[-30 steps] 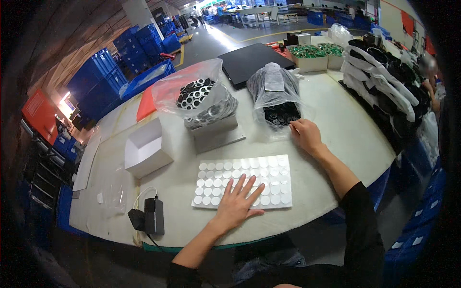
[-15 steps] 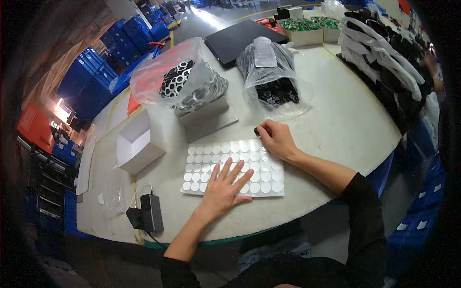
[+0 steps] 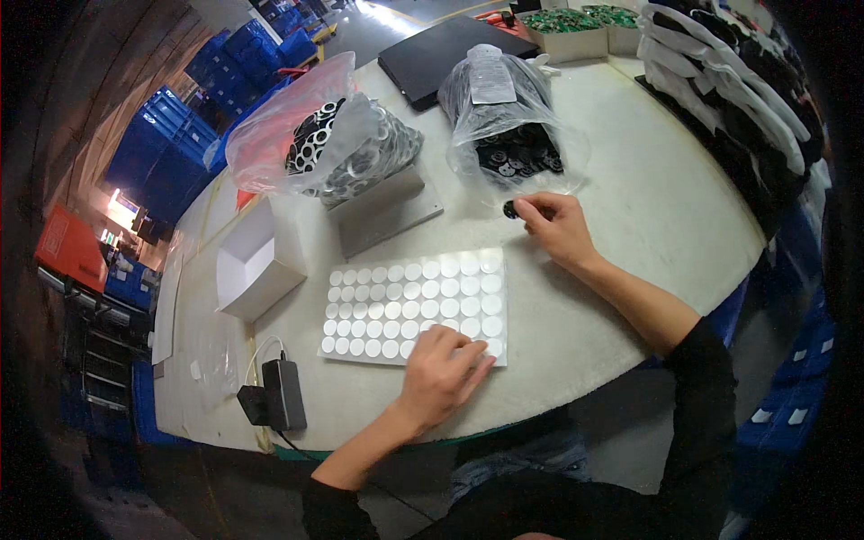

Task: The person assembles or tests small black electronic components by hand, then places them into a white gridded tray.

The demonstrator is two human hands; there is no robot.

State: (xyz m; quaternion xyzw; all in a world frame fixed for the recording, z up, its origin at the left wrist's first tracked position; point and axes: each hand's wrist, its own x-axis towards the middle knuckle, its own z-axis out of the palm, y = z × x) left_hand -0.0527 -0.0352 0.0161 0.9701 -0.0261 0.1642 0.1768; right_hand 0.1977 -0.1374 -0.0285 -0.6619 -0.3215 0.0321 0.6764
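A sheet of round white stickers [image 3: 396, 292] lies flat on the table before me. My left hand [image 3: 439, 373] rests over its lower right part, fingers bent and drawn together, thumb and forefinger close at the corner sticker. Whatever may be pinched between those fingertips is hidden. Farther right and beyond the sheet, my right hand [image 3: 560, 229] holds a small black round disc [image 3: 511, 210] between thumb and fingers, just above the table. Close behind it, an open clear plastic bag [image 3: 468, 144] full of black round parts lies with its mouth toward me.
To the left stands a bag of black-and-silver rings [image 3: 369, 166] against a grey metal bracket [image 3: 387, 225]. An open white box [image 3: 256, 261] and a black power adapter [image 3: 285, 396] sit at the left. A black flat panel [image 3: 418, 67], boxes of green boards [image 3: 567, 40] and stacked white-and-black items [image 3: 711, 81] line the far side.
My right hand has moved right and away from the sheet with the black disc. My left hand has gone from spread flat to bent fingers, shifting toward the sheet's lower right corner.
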